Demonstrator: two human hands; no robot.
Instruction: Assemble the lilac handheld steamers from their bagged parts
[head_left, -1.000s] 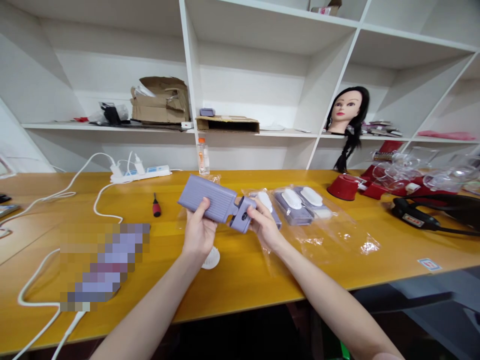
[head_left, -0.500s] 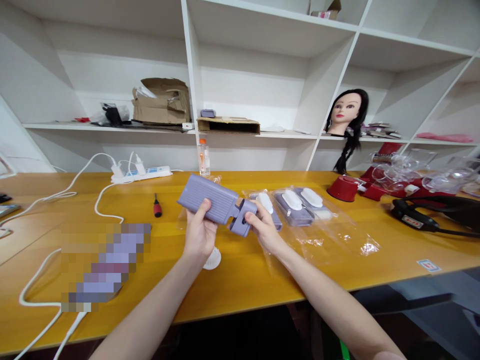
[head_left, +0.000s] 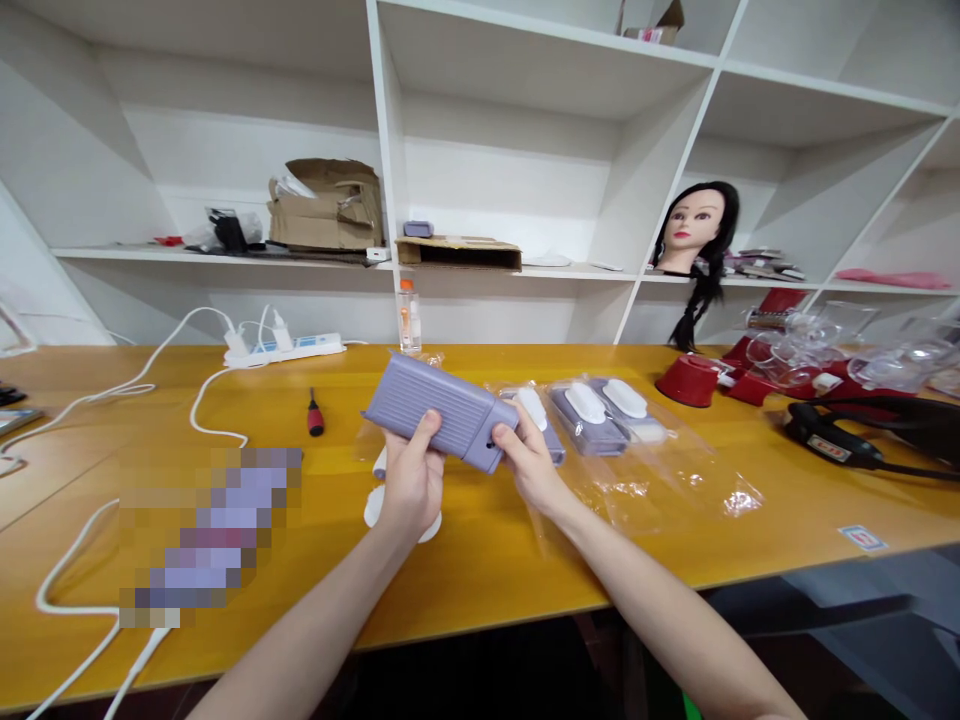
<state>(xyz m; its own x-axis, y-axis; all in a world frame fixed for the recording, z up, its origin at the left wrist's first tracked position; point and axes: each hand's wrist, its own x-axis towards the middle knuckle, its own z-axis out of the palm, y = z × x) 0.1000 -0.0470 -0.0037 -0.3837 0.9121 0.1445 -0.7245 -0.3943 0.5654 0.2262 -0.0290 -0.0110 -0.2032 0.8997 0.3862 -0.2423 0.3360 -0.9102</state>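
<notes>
- Still at the left, a white cable [head_left: 154,643] leads to a purple object [head_left: 225,530] blurred by pixelation on the near part of the table [head_left: 480,570]; both lie as before.
- Farther back, a white power strip [head_left: 300,349] carries plugs, and a red and black screwdriver [head_left: 315,415] lies nearer, just as it did earlier.
- Left of centre, a white round piece [head_left: 373,507] lies partly behind the left wrist; its left edge now shows, as does a small pale piece [head_left: 380,463] beside the hand, both hidden half a second ago.
- The left hand [head_left: 415,478] has closed around the ribbed purple case [head_left: 427,400], thumb on the upper face, other fingers mostly out of sight beneath; hand and case have shifted slightly right.
- At centre, the case is held above the table, tilted down to the right. The notched gap seen earlier has gone: the end cap [head_left: 502,415] now meets the body.
- The right hand [head_left: 534,468] pinches that cap, thumb beside its dark slot, with no visible space within the grip.
- Farther right, bagged purple devices [head_left: 596,425] with white tops, a red base [head_left: 686,380] and a black headset [head_left: 832,432] keep their places.
</notes>
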